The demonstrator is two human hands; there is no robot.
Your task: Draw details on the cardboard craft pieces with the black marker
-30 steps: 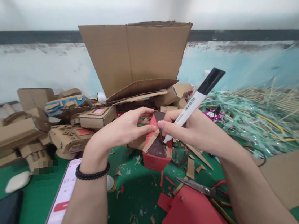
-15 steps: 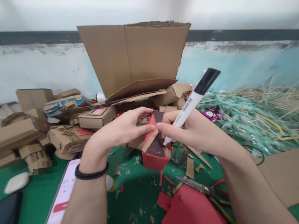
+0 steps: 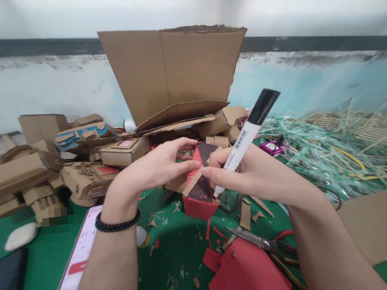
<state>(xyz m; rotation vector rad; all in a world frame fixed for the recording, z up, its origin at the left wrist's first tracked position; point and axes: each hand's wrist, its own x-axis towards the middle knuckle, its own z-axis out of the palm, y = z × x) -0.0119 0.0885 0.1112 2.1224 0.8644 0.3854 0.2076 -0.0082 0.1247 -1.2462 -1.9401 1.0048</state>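
A small red box [image 3: 200, 207] with dark-coloured panels on top stands on the green table in front of me. My left hand [image 3: 167, 164] grips its far left side, thumb on the upper edge and fingers partly hidden behind. In my right hand [image 3: 239, 170] is a white marker [image 3: 239, 146], its black end pointing up and its tip low by the box's near right corner. A cardboard strip [image 3: 194, 181] lies slantwise over the box top, with my right fingertips at its upper end.
Scissors [image 3: 254, 240] lie on red paper [image 3: 248, 274] near me. A phone [image 3: 76, 258] is at left. Cardboard models [image 3: 88, 181] crowd the back left, beneath a tall cardboard sheet [image 3: 177, 71]. Sticks and plastic wrap [image 3: 314, 153] fill the right; paper scraps are scattered around.
My right hand has shifted slightly, and the marker tip has moved a little down and right to the box's edge. My left hand keeps its hold on the box.
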